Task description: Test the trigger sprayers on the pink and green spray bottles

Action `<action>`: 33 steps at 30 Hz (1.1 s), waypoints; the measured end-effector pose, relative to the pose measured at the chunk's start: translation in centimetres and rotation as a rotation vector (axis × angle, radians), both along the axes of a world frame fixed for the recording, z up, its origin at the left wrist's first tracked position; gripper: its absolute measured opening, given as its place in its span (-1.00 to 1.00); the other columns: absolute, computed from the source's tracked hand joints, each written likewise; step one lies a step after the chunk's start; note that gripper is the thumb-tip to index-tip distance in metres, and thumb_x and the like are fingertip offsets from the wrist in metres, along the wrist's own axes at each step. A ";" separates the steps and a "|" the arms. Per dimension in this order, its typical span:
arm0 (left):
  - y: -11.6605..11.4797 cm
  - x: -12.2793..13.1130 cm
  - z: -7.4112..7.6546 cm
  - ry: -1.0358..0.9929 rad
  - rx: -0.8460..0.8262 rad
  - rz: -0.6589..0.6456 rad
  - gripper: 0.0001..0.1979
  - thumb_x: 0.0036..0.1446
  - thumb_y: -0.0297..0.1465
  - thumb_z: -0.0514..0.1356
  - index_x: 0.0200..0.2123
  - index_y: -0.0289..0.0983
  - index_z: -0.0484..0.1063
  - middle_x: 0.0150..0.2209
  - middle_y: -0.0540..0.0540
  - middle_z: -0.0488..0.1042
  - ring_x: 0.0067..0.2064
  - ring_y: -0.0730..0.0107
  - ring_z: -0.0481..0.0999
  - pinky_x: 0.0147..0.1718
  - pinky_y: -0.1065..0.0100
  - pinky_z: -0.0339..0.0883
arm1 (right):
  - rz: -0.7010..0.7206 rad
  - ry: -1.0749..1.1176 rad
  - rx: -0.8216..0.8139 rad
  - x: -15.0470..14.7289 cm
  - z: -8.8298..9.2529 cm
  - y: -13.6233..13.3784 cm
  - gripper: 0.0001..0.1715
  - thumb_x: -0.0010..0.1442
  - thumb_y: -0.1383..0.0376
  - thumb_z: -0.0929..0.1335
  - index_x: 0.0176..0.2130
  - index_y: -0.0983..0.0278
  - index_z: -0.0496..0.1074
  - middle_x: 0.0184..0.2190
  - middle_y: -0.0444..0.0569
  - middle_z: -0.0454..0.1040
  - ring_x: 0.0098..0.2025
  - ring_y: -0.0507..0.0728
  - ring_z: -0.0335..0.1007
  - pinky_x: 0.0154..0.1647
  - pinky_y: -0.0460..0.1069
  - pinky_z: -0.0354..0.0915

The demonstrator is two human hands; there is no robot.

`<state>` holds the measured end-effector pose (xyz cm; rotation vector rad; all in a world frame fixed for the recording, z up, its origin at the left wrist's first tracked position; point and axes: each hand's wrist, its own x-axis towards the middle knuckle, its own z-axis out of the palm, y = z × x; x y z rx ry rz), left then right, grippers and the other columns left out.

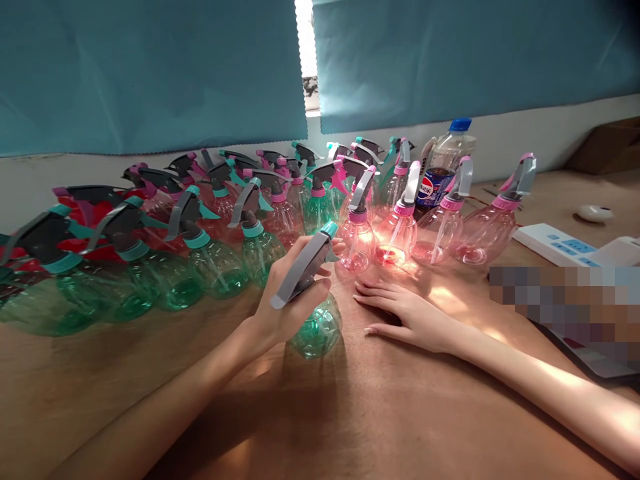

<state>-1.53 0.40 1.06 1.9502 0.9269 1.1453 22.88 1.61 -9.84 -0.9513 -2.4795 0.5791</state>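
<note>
Head view: green spray bottle (317, 337) upright in front of bottle rows, just over or on wooden tabletop (400, 417); base contact unclear. Left hand (287, 320) closed round its neck, beneath gray trigger head (305, 267). Right hand (403, 313) lying palm down, fingers loosely spread, holding nothing, near pink spray bottles (356, 248). Held bottle probably light, thin-walled, slippery, apt to dent; neck likely stiffest, surest hold, clear of trigger.

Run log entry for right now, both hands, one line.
left hand: grips green spray bottle near its top | right hand: palm down on table, holding nothing | beyond: pink spray bottles
</note>
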 end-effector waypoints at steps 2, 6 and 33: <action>0.0 -0.1 0.0 0.017 -0.009 0.016 -0.61 0.07 -0.51 0.12 -0.01 -0.16 0.43 -0.06 -0.06 0.54 -0.36 0.41 0.45 -0.20 0.22 0.41 | -0.005 -0.001 -0.002 0.1 0.0 0.0 -0.33 0.29 -0.01 0.34 0.29 0.15 0.29 0.31 0.07 0.29 0.36 0.33 0.13 0.34 0.33 0.09; 0.0 -0.1 -0.1 0.034 -0.031 0.033 -0.60 0.06 -0.47 0.13 0.00 -0.17 0.43 -0.15 -0.07 0.55 -0.41 0.38 0.43 -0.36 0.26 0.37 | -0.008 -0.022 0.000 0.1 0.2 0.0 -0.32 0.31 -0.03 0.32 0.28 0.22 0.30 0.31 0.10 0.28 0.37 0.32 0.12 0.35 0.32 0.10; 0.0 0.1 -0.1 -0.041 -0.031 0.014 -0.67 0.03 -0.50 0.13 -0.09 -0.20 0.41 -0.30 0.02 0.42 -0.55 0.54 0.14 -0.38 0.33 0.27 | -0.005 0.019 0.016 0.0 0.1 0.1 -0.39 0.33 0.02 0.32 0.26 0.21 0.33 0.29 0.09 0.30 0.34 0.32 0.17 0.32 0.30 0.16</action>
